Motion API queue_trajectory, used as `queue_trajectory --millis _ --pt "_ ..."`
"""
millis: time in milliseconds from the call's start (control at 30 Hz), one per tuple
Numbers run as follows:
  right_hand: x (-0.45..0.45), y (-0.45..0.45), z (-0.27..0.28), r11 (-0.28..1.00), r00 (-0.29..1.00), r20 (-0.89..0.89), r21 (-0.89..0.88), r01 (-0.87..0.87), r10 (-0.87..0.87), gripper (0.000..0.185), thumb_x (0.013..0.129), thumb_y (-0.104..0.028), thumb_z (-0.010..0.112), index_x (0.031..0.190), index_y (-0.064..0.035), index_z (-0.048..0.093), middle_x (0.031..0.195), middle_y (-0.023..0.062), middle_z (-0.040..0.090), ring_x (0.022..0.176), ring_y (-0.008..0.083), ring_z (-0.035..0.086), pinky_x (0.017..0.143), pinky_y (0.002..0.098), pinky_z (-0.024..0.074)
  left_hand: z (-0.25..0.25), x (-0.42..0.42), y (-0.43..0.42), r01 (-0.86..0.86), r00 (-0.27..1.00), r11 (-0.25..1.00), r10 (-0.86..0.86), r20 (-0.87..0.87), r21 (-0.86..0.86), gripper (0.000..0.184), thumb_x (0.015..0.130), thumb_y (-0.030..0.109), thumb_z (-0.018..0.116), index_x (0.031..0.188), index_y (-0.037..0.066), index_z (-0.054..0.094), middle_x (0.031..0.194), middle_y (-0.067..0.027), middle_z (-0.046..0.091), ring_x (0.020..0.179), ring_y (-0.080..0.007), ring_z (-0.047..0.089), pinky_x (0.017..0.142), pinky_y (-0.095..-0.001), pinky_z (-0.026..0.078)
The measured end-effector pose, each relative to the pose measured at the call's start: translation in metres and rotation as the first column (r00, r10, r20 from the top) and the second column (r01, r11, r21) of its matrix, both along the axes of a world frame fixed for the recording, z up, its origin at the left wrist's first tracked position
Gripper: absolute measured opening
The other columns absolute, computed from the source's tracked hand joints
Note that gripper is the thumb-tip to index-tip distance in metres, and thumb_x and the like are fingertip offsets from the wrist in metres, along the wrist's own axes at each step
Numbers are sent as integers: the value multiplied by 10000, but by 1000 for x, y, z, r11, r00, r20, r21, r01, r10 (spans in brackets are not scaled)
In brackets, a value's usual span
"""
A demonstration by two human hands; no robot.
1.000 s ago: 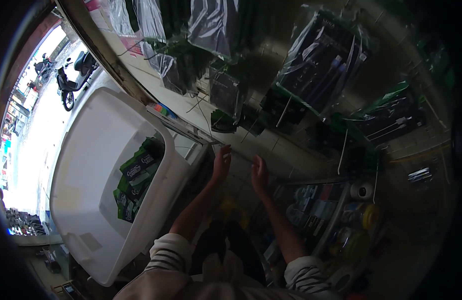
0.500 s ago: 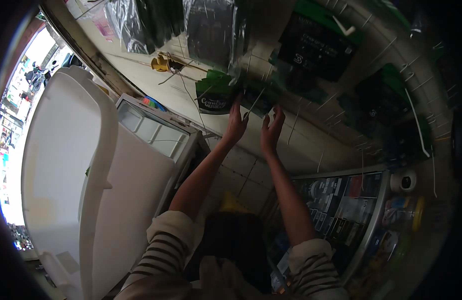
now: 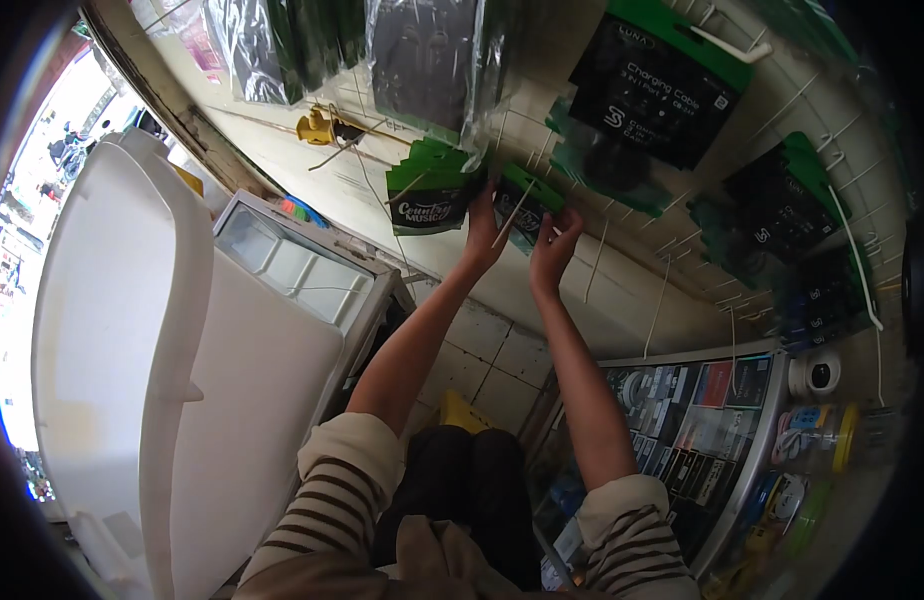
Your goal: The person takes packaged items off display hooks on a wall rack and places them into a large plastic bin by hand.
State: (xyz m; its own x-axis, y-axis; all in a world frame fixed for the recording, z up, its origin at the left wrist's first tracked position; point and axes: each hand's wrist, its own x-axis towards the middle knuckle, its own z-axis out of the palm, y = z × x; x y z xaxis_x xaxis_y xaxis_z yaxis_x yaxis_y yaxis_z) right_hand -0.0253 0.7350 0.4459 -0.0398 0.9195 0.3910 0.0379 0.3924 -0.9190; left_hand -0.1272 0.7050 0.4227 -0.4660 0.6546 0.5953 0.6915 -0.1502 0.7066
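Observation:
Two sets of black-and-green packets lettered "Country Music" hang from wire hooks on the wall rack. My left hand (image 3: pixel 484 235) reaches up between them, its fingers along the left edge of the right-hand packet (image 3: pixel 523 208). On that packet's other edge, my right hand (image 3: pixel 553 255) closes thumb and fingertips. A hook prong sticks out in front of this packet, which is still at the rack. The left-hand stack of packets (image 3: pixel 427 213) hangs just beside my left fingers. What lies behind the packets is hidden.
Charging cable packs (image 3: pixel 652 85) hang at upper right, plastic-wrapped packs (image 3: pixel 422 65) above. Long hook prongs (image 3: pixel 657 305) project from the rack. A raised white freezer lid (image 3: pixel 112 330) stands left; a glass display case (image 3: pixel 682 430) with boxes is at right.
My right hand has moved slightly right and up, its fingers closing at the packet's edge. The right-hand packet now shows more clearly between my hands. The view has brightened and shifted slightly.

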Motion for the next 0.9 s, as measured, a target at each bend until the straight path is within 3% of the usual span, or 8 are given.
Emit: queue_trajectory --millis 67,133,200,300,367,633,800,900 --pt "6 4 -2 997 980 191 60 45 -55 303 840 -126 500 1079 3 366 941 116 441 835 192 474 696 316 416 4 2 -8 27 998 1000 -28 50 7 615 743 10 538 1273 -12 228 1221 -200 331 1105 -313 365 931 -363 294" --pt "6 -5 6 992 978 189 108 71 -91 294 840 -134 502 1066 2 371 935 114 441 828 192 469 699 316 403 5 6 -15 55 994 998 -56 99 12 583 756 23 535 1265 -3 253 1198 -194 348 1089 -306 380 918 -358 309" --pt "7 -15 12 983 974 186 152 100 -128 286 840 -143 503 1052 0 375 929 111 442 821 192 463 702 316 390 6 13 -25 37 947 999 -26 321 -27 527 769 37 533 1244 24 304 1146 -176 375 1053 -284 406 883 -342 342" --pt "9 -33 25 958 949 249 254 130 -195 233 842 -94 471 1018 13 361 890 134 447 795 232 456 736 337 372 14 26 -47 -70 959 997 74 273 -22 487 792 45 513 1239 40 322 1101 -153 385 1004 -247 424 837 -316 368" --pt "11 -53 40 998 998 8 -37 -59 59 248 853 -93 449 1045 10 330 938 158 451 844 248 467 769 347 368 25 33 -66 -67 939 996 80 335 -51 483 799 46 506 1244 42 318 1081 -144 385 976 -238 430 821 -307 370" --pt "28 -121 84 990 990 103 -106 -89 100 279 866 -103 430 1089 4 301 996 174 457 940 252 469 830 329 344 87 66 -145 -127 881 980 182 437 -152 471 817 49 477 1257 56 311 1039 -119 379 927 -209 427 783 -289 372" --pt "48 -161 128 964 974 115 -207 -169 195 298 875 -124 420 1113 5 295 1047 176 441 1011 245 438 881 324 312 138 88 -191 -115 803 970 219 554 -216 565 801 41 482 1312 83 245 1037 -143 369 959 -252 412 848 -315 342" --pt "57 -185 163 938 972 57 -280 -203 227 338 883 -158 416 1147 12 290 1117 185 412 1074 257 401 920 334 278 188 100 -219 -188 836 955 277 474 -228 574 795 46 491 1313 86 246 1034 -134 366 963 -244 405 850 -310 338"
